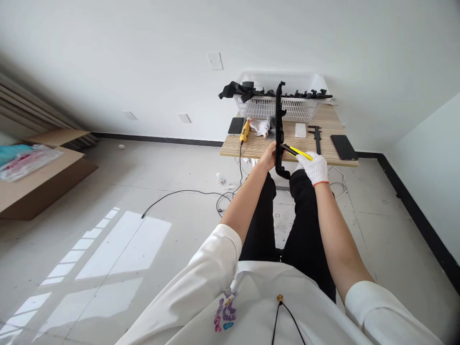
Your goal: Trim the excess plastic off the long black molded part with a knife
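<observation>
Where the black strip (279,120) is held: upright, in front of the table (230,147), most of its length rising above the left fingers and its curved foot hanging below them.
Left hand (266,158): bare; the strip is grasped below its middle, from its left side, the fingers being partly hidden behind it.
Right hand (315,167): covered by a white glove (318,173) (edged in orange at the wrist); the yellow knife (301,153) is gripped by its handle, right of the strip.
Knife's front end: positioned against or just beside the strip, near the left fingers; contact cannot be told.
Tabletop: a yellow corded tool (245,132), a cloth (260,127), a white box (300,130) and a caliper (316,138) are laid out.
Basket (294,111): placed behind, black parts (247,90) being rested across its rim.
</observation>
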Action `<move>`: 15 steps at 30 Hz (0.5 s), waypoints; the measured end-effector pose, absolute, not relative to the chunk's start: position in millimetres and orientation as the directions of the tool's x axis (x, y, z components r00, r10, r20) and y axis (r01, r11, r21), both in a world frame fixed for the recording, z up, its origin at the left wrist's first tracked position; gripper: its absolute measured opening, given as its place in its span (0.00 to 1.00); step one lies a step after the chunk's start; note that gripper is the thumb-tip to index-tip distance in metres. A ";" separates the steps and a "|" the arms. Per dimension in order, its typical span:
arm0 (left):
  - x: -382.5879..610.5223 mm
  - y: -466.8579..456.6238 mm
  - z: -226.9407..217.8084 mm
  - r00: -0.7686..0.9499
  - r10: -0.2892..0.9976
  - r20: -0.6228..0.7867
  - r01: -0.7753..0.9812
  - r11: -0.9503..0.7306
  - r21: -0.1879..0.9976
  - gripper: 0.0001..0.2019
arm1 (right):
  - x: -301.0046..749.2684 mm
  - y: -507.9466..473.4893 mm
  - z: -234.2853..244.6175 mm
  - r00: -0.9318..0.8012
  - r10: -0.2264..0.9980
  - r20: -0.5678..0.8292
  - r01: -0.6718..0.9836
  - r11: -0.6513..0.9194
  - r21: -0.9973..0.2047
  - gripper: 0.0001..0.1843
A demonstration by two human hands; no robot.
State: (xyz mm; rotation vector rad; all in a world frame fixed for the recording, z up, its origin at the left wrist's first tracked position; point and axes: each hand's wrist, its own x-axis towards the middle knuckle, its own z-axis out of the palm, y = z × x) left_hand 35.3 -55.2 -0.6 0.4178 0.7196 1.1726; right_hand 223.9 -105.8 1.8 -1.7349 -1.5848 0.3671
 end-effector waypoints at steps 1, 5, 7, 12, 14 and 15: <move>35.3 -54.8 -0.9 0.205 0.936 -0.287 -0.680 0.347 0.645 0.15 | 223.6 -106.3 2.3 0.202 0.942 0.268 0.734 0.036 -0.679 0.24; 35.3 -53.8 -2.5 0.177 0.947 -0.269 -0.673 0.316 0.668 0.18 | 223.9 -106.2 1.3 0.204 0.938 0.279 0.746 0.036 -0.665 0.25; 35.3 -53.7 -3.1 0.165 0.952 -0.259 -0.676 0.301 0.673 0.19 | 224.6 -105.1 -0.2 0.183 0.941 0.284 0.751 0.052 -0.658 0.24; 35.1 -53.6 -3.7 0.164 0.959 -0.230 -0.690 0.278 0.669 0.19 | 223.8 -103.7 -2.5 0.168 0.938 0.303 0.757 0.074 -0.650 0.22; 34.7 -53.5 -4.1 0.166 0.961 -0.221 -0.680 0.274 0.680 0.19 | 222.7 -104.2 -2.2 0.167 0.936 0.311 0.756 0.081 -0.650 0.21; 34.5 -53.5 -4.4 0.165 0.962 -0.216 -0.671 0.270 0.690 0.18 | 222.2 -104.5 -2.0 0.163 0.936 0.313 0.755 0.085 -0.650 0.20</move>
